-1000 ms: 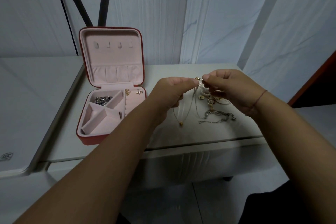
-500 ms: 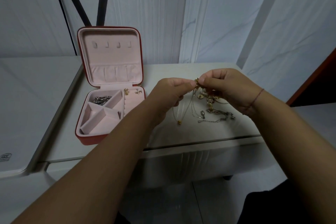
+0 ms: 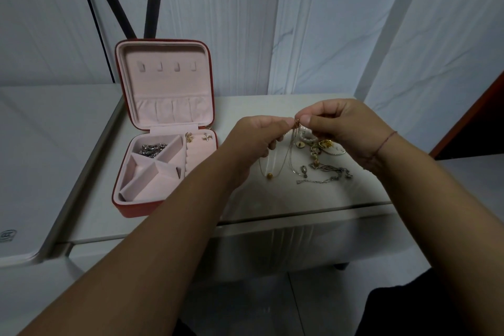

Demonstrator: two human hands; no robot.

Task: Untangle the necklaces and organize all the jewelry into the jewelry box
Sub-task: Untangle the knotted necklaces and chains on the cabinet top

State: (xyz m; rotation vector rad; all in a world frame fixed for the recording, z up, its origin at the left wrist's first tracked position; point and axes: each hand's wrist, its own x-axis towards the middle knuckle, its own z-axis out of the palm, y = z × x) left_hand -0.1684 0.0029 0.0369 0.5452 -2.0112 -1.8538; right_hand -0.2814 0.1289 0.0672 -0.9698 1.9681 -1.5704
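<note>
We are in the untangling step: our left hand (image 3: 261,136) and right hand (image 3: 335,125) meet above the desk (image 3: 245,210), each grip pressed together in a fingertip pinch on the top of a knot of fine necklace chains (image 3: 296,124), which looks like a small clasp or link, though it is too small to be sure. From that pinch the thin strands hang down, one ending in a gold bead pendant (image 3: 269,175) and another in a small drop pendant (image 3: 303,170) just above or on the desk. The remaining jewelry pile (image 3: 324,155), with pearls, gold pieces and a silver chain, lies on the desk under our right hand. The red jewelry box (image 3: 163,128) stands open to the left, well apart, with a silver piece (image 3: 152,149) in its rear compartment and two earrings (image 3: 197,137) on the ring-roll side. Next we judge the pinch must ease one strand free gently, without tightening the knot.
</note>
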